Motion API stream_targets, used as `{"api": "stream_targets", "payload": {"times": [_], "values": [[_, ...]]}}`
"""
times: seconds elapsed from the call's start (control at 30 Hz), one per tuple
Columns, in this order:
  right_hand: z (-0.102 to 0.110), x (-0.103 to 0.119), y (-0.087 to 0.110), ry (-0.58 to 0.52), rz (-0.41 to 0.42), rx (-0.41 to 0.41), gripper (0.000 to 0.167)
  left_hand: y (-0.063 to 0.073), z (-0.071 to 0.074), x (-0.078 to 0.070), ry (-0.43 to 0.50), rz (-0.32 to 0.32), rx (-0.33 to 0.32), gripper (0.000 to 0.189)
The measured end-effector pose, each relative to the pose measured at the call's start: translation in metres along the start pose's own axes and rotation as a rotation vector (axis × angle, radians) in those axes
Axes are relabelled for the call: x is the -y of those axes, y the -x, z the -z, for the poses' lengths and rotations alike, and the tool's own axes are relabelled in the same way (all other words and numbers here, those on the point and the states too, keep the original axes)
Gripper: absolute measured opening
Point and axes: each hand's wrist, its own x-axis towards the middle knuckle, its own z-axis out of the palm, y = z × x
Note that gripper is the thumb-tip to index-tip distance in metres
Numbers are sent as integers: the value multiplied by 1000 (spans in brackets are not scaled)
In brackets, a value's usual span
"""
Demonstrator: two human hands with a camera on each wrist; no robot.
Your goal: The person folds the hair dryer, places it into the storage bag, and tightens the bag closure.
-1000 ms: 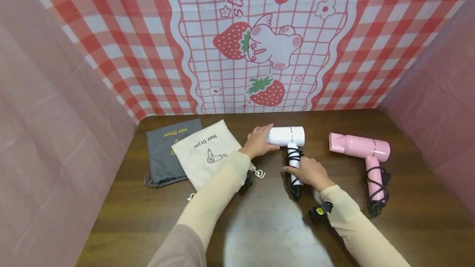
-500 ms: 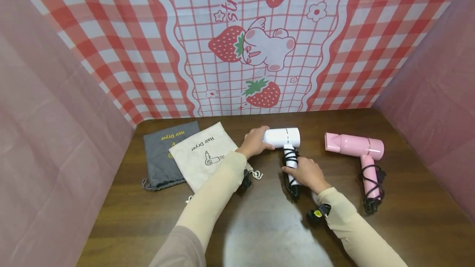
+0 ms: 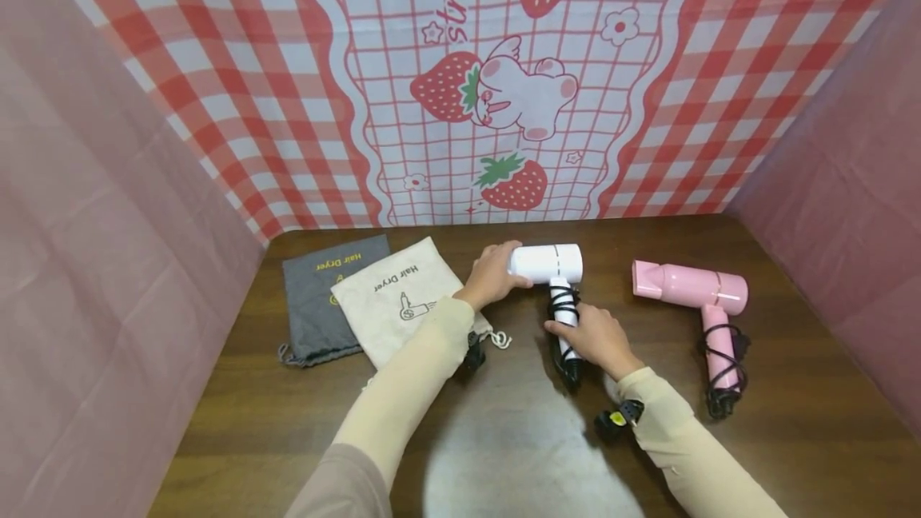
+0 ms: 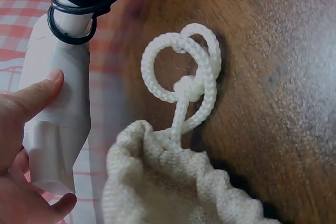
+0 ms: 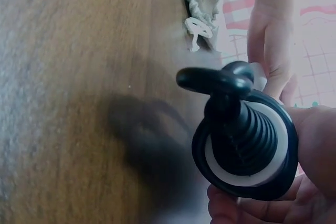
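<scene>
A white hair dryer (image 3: pixel 566 264) lies between my two hands, its barrel crosswise and its handle toward me. Around the barrel's left end my left hand (image 3: pixel 492 274) grips, with the thumb on the near side; in the left wrist view the thumb lies along the white nozzle (image 4: pixel 50 153). My right hand (image 3: pixel 599 334) holds the handle from the right. A black cord (image 3: pixel 564 302) is wound about that handle, and its ribbed strain relief (image 5: pixel 247 140) faces the right wrist camera. The right fingertips are partly hidden behind the handle.
Left of my hands, a cream drawstring bag (image 3: pixel 381 302) printed "Hair Dryer" overlaps a dark grey one (image 3: pixel 309 306). A pink hair dryer (image 3: pixel 687 284), cord wrapped on its handle, lies at the right. Checked cloth (image 3: pixel 288 102) backs the wooden table (image 3: pixel 532 446); pink cloth hangs at both sides.
Both hands keep their hold on the white hair dryer, which has shifted very slightly left. The head view itself moved a little; the bags and the pink hair dryer stay put.
</scene>
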Motion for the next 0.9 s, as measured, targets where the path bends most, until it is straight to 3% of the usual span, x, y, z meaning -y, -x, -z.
{"api": "stream_targets", "payload": {"times": [0.67, 0.9], "values": [[5, 11, 6, -104, 27, -31, 52, 20, 16, 0, -6, 55, -86, 74], [6, 16, 9, -126, 43, -34, 54, 31, 22, 3, 44, 71, -139, 76]]}}
